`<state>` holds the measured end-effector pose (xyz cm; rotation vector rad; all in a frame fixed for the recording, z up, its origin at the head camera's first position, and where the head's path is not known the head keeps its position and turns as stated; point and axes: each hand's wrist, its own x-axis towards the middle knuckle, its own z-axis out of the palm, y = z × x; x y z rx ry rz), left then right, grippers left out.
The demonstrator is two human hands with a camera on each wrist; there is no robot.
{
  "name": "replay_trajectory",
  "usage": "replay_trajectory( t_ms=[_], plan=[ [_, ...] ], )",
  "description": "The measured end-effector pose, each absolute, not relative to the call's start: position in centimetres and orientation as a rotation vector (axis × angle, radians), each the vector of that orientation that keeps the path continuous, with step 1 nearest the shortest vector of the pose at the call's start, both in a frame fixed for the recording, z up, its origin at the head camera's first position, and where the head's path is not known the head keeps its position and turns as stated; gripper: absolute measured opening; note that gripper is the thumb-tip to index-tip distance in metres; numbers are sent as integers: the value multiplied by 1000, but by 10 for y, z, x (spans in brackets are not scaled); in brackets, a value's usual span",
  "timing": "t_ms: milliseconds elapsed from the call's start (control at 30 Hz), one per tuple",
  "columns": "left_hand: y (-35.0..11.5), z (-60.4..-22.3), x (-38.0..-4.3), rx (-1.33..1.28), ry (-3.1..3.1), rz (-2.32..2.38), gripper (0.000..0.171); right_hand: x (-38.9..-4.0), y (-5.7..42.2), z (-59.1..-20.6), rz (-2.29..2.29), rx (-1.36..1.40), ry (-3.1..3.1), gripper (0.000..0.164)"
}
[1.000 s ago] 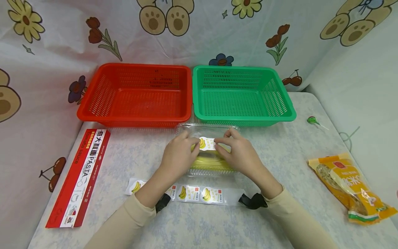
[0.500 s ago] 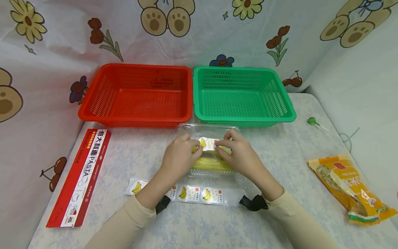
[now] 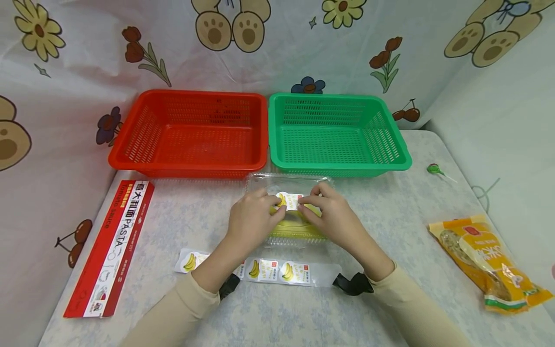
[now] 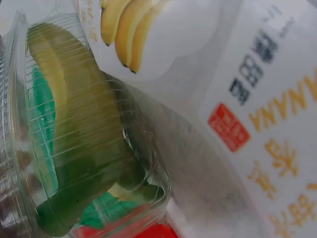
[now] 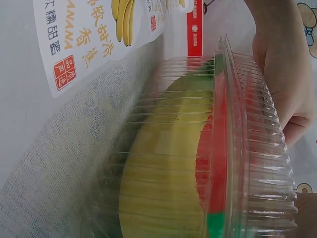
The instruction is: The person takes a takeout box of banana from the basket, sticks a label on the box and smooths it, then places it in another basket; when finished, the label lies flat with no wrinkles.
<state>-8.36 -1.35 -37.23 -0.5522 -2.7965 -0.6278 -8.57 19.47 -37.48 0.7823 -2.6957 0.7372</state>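
Observation:
A clear plastic clamshell box [image 3: 277, 180] sits mid-table, in front of the two baskets. Through its ribbed side, in both wrist views, a yellow banana [image 5: 163, 168] with green ends shows inside. Over its lid lies a small white label [image 3: 291, 201] printed with bananas. My left hand [image 3: 251, 216] pinches the label's left end between finger and thumb. At the right end my right hand [image 3: 331, 212] does the same. The undersides of the fingertips are hidden. Nearer to me, partly behind my left forearm, lies a backing strip [image 3: 323, 274] with several more banana labels.
A red basket [image 3: 208, 172] and a green basket [image 3: 342, 171] stand side by side at the back. On the left lies a red pasta box [image 3: 110, 248]. A lollipop [image 3: 435, 168] and an orange bag of grain [image 3: 487, 262] lie on the right.
Both hands stay at the label over the box, with only slight finger shifts. The label has moved very little, and nothing else on the table has moved.

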Motion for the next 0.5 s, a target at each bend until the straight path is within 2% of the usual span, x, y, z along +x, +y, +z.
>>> replay_trajectory(
  t_ms=[333, 500],
  plan=[
    [-15, -372, -81, -509, -2790, -648, 14, -84, 198, -375, 776, 745, -2719, 10],
    [-15, -371, -84, -500, -2809, -683, 13, -86, 196, -374, 773, 733, -2737, 19]
  ],
)
